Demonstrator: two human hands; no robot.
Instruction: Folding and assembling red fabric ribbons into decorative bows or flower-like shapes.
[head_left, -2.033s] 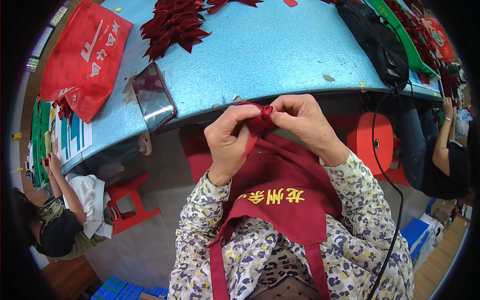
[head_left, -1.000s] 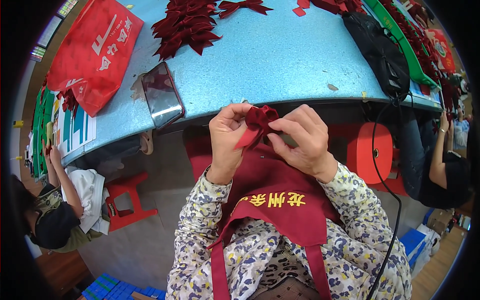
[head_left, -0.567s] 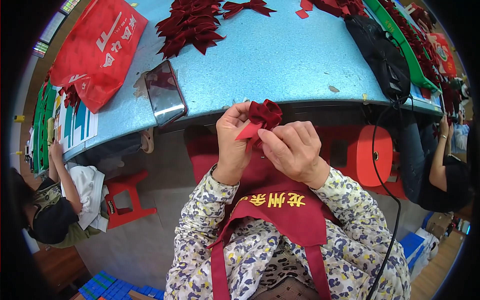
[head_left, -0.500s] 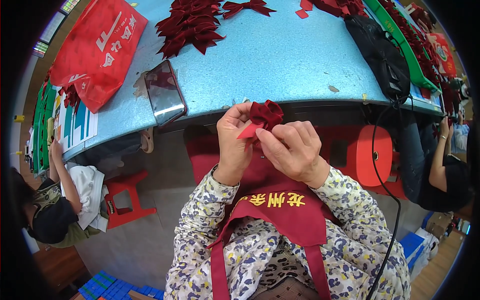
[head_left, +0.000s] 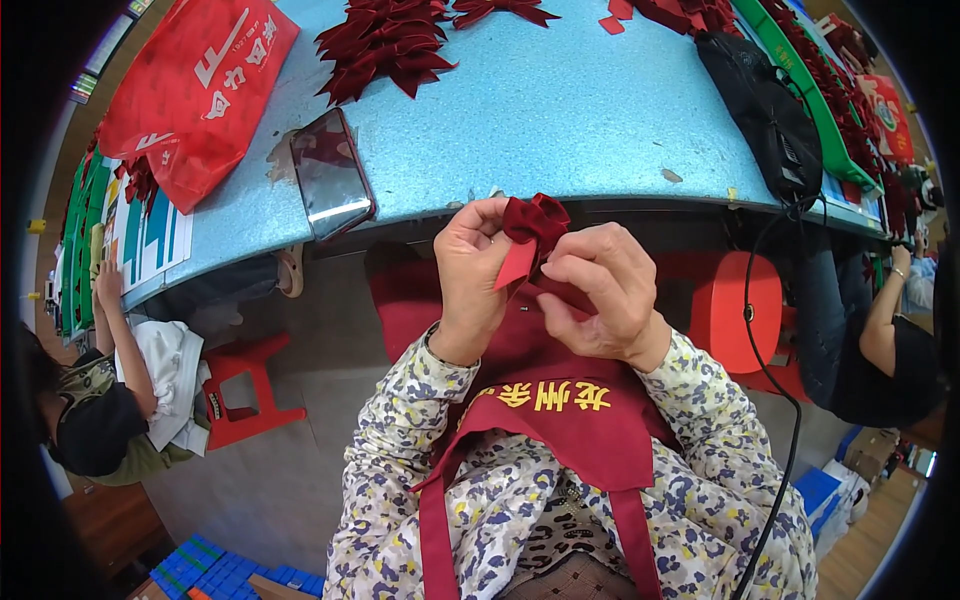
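Note:
Above my lap, just off the table's near edge, my left hand [head_left: 472, 275] pinches a dark red velvet ribbon bow [head_left: 536, 222] between thumb and fingers. The bow's loops stand up above the fingertips, and one flat, lighter red tail [head_left: 515, 266] hangs down beside my left thumb. My right hand [head_left: 610, 295] is at the bow's right side. Its thumb is spread away from its bent fingers, and the index fingertip is at the ribbon's edge. No object shows in the gap between them.
On the blue table [head_left: 540, 120] lie a phone [head_left: 332, 175], a pile of dark red bows [head_left: 385, 50] and a black bag [head_left: 765, 115]. A red shopping bag [head_left: 200, 100] stands left. A black cable [head_left: 752, 350] hangs right, beside a red stool [head_left: 735, 310]. People sit either side.
My right thumb has come away from the ribbon and parted from the fingers, the hand shifting slightly right. The bow has turned a little in my left hand, its tail now pointing downward.

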